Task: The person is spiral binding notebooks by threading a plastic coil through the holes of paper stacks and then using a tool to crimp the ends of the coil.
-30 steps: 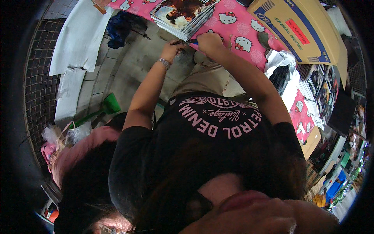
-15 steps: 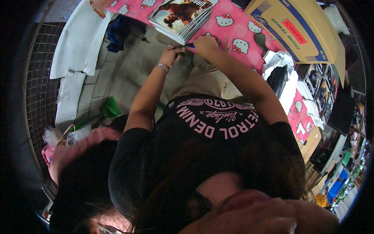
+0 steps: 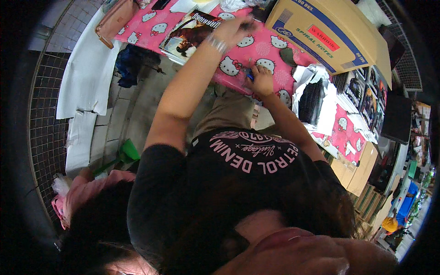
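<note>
My left hand (image 3: 233, 31), a metal-banded watch on its wrist, is stretched across the table past a stack of notebooks (image 3: 185, 39) with a picture cover. Its fingers are smeared by motion, so what they hold, if anything, does not show. Lower and to the right, my right hand (image 3: 262, 81) rests by the table's front edge. It is closed around a small blue-handled tool (image 3: 249, 74), mostly covered by the fingers. Both are over a pink cloth (image 3: 286, 75) patterned with white cat faces.
A large cardboard box (image 3: 316, 34) stands at the back right. Nearer are black binding coils (image 3: 311, 101) on white paper and more notebooks (image 3: 357, 89). A pinkish pouch (image 3: 117, 20) lies far left. Another person in pink (image 3: 98, 188) is at lower left, beside a green dustpan (image 3: 129, 151).
My left hand has moved from the notebook stack's near edge up and right across the table. My right hand has shifted down and right with the blue-handled tool. The notebooks sit farther left in view.
</note>
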{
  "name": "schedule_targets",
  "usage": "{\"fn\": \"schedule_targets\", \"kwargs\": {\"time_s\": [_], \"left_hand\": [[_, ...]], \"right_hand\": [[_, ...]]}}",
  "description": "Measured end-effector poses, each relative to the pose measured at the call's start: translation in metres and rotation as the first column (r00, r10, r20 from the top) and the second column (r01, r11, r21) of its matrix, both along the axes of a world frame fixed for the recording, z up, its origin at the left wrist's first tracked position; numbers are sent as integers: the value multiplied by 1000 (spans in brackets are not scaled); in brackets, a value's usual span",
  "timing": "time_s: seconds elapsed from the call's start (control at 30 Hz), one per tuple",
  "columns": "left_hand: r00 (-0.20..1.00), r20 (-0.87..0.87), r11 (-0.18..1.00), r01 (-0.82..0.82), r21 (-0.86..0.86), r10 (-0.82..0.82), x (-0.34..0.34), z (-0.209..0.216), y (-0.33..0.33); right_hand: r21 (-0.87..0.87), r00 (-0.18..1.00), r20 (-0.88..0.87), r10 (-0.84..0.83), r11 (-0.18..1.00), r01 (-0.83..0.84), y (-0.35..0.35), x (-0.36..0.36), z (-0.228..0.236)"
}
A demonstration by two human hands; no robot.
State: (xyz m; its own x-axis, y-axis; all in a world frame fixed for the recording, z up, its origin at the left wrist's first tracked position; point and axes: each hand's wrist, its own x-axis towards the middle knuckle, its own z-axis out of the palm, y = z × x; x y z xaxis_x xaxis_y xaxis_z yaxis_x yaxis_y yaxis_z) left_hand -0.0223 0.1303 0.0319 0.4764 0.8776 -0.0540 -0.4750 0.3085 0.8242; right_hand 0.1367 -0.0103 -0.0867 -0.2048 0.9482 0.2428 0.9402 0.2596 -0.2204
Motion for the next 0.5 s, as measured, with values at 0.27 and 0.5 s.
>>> {"fn": "schedule_targets", "kwargs": {"time_s": [0.27,0.5], "left_hand": [[974,-172,983,-163,-88,147,36,49,67],[820,-361,874,-310,374,445,-88,60,-23]], "right_hand": [[48,999,-49,21,999,-19,4,-6,-1],[35,996,19,85,996,-85,4,0,3]]}}
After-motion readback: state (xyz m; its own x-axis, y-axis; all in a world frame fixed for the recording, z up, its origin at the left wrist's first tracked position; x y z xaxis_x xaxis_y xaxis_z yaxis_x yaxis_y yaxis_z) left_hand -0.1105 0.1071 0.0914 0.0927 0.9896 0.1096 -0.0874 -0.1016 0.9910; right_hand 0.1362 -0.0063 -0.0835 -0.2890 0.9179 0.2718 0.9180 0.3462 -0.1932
